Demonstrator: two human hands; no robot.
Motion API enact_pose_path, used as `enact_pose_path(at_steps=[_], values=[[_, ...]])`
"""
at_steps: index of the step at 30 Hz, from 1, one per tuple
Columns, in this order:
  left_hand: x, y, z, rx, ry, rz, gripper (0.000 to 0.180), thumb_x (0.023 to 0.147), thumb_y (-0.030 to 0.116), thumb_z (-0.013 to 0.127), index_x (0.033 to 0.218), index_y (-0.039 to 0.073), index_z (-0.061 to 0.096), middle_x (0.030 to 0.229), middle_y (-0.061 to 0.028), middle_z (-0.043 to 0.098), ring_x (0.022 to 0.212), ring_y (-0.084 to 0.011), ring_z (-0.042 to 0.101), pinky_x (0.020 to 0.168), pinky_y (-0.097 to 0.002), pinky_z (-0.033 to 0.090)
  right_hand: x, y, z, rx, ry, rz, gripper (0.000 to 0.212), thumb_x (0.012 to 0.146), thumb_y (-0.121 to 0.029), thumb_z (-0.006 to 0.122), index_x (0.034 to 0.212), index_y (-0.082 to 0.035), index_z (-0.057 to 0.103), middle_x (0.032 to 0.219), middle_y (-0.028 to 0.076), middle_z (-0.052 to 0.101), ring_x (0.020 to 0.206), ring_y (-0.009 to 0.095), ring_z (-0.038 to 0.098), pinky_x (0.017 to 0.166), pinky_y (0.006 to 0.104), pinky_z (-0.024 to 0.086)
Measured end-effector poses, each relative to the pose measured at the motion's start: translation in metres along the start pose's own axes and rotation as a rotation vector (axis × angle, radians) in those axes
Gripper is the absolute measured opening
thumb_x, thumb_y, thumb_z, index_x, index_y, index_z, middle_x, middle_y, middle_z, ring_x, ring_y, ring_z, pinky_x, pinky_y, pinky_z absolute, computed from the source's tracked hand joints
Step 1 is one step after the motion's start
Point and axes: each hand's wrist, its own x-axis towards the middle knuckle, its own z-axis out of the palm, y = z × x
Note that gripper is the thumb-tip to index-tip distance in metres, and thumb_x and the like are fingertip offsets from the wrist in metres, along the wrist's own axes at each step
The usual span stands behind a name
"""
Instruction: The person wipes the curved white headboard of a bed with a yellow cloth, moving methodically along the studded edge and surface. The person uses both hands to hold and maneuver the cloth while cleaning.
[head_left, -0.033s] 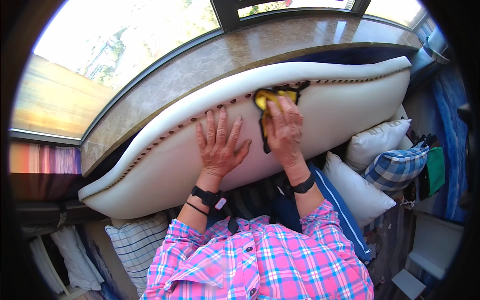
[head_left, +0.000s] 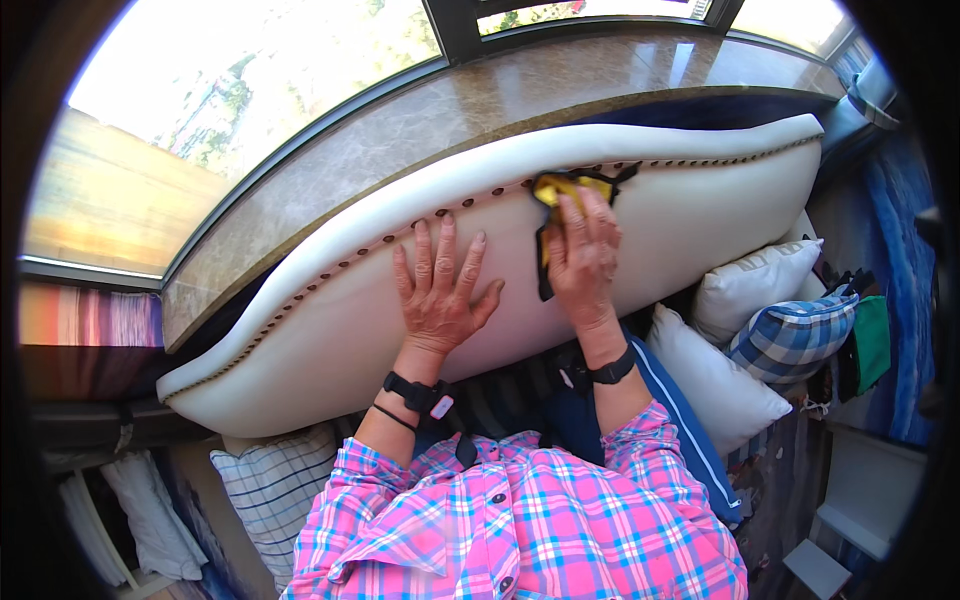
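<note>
Head view: yellow cloth (head_left: 560,186) under right hand (head_left: 588,255), left hand (head_left: 440,295) flat

Cloth sat on the upper face of the cream padded panel (head_left: 680,215), right of the left hand, its top edge by the line of dark studs (head_left: 441,212). Looked light, limp and thin, with black edging; probably no break risk, though a loose corner might have snagged on a stud. Best hold, as judged: bunched in the middle under the fingers, edges tucked in. Black-edged parts stuck out past the hand, up to the right and down along its left side.

Panel looked smooth and soft on top, likely stiff and heavy beneath; bare skin might have slid a little. Broad face seemed the safe place to brace.

Right hand: fingers close together, bent over the cloth, gripping it against the panel; underside hidden, so could not tell how much fabric was pinched. Left hand: fingers spread, thumb out, palm down on the panel, fingertips just below the studs, holding nothing. Blue cushion (head_left: 690,425) lay beside the right forearm.
</note>
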Motion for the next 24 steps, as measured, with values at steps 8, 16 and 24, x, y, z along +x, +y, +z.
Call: enact_pose_path(at_steps=[8, 16, 24], values=[[0.001, 0.0, 0.0, -0.004, 0.007, 0.004, 0.065, 0.099, 0.057, 0.064, 0.156, 0.027, 0.058, 0.171, -0.015, 0.043, 0.159, -0.0421, 0.036, 0.13, -0.0623, 0.015, 0.007, 0.012, 0.007, -0.061, 0.108, 0.237, 0.044, 0.101, -0.018, 0.063, 0.14, 0.004, 0.062, 0.152, 0.022, 0.056, 0.141, 0.044, 0.052, 0.119, 0.0547, 0.039], [0.0, -0.001, 0.001, -0.002, 0.011, 0.003, 0.065, 0.098, 0.057, 0.065, 0.156, 0.027, 0.058, 0.17, -0.0155, 0.044, 0.159, -0.0418, 0.037, 0.13, -0.0626, 0.017, -0.067, -0.006, 0.02, 0.049, 0.092, 0.062, 0.047, 0.104, -0.019, 0.061, 0.146, 0.003, 0.059, 0.158, 0.026, 0.05, 0.147, 0.049, 0.046, 0.123, 0.058, 0.035], [0.0, 0.0, 0.001, 0.008, 0.009, 0.001, 0.065, 0.099, 0.057, 0.064, 0.156, 0.027, 0.059, 0.17, -0.0152, 0.044, 0.159, -0.0415, 0.037, 0.131, -0.0617, 0.015, -0.093, 0.043, 0.012, -0.029, 0.324, 0.494, 0.04, 0.111, -0.014, 0.053, 0.145, 0.008, 0.055, 0.163, 0.034, 0.041, 0.146, 0.052, 0.045, 0.121, 0.0559, 0.036]])
